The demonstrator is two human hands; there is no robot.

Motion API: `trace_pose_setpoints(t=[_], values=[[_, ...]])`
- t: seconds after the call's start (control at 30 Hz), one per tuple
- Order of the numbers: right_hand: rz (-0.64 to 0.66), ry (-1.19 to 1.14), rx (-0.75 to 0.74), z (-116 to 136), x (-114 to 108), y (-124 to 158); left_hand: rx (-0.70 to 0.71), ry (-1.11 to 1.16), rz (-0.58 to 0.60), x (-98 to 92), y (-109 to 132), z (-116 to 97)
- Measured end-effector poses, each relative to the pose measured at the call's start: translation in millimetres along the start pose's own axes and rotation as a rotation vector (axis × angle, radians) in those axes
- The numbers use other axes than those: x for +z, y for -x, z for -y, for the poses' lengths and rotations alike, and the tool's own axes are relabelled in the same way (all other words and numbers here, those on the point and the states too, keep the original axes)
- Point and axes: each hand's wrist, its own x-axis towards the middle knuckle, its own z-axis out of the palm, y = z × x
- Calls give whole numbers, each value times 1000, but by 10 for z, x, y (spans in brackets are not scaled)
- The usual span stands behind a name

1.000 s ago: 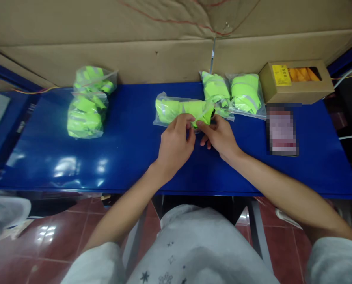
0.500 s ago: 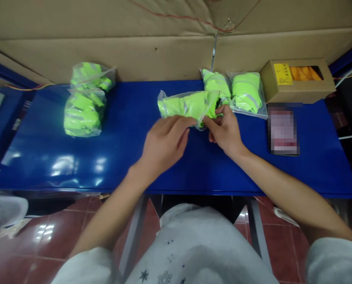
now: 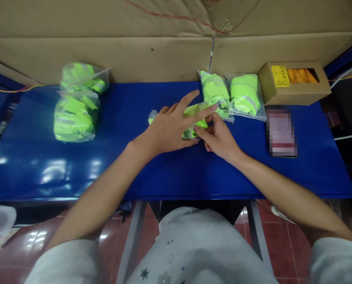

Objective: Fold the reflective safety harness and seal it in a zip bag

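A clear plastic bag with a folded neon-yellow item (image 3: 194, 110) lies on the blue table in the middle, largely hidden under my left hand. My left hand (image 3: 176, 127) rests over this bag with its fingers spread apart. At the bag's right end, my right hand (image 3: 218, 136) pinches the edge between thumb and fingers. Just behind my right hand sits another bagged neon item (image 3: 215, 87), and a second bagged one (image 3: 245, 94) is beside it on the right.
Two more bagged neon items, one behind (image 3: 81, 77) and one in front (image 3: 73, 118), sit at the left. A cardboard box (image 3: 297, 94) with orange contents stands at the back right, with a blurred-out phone-like object (image 3: 281, 132) in front. Cardboard (image 3: 105, 59) lines the table's (image 3: 110, 173) back.
My left hand has opened, spread its fingers and moved right over the bag. My right hand has shifted slightly left and still pinches the bag's end. The view has shifted a little.
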Motion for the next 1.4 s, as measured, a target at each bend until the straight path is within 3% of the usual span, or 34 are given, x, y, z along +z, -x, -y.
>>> trace_pose_setpoints(t=[0.1,0.23,0.47,0.67,0.77,0.9,1.0,1.17,1.3,1.4], values=[[47,-46,64,0,-5,-10,113,40,39,-26,-1,43],[165,-65,123,-2,-46,-20,25,93,7,41,44,149],[78,-11,-19,86,-59,49,-44,108,-32,100,104,193],[285,-22,38,99,-93,56,-4,94,33,41,27,151],[294,195,43,148,-126,54,4,79,58,69,41,120],[251,688,-124,232,-207,70,-16,48,42,133,75,55],[292,792,-201,268,-271,86,-36,45,40,152,92,9],[160,542,-213,266,-265,79,-86,107,16,135,113,14],[76,182,-1,199,-214,11,-138,158,4,147,142,15],[62,40,150,141,-228,-59,-197,158,-21,187,178,-30]])
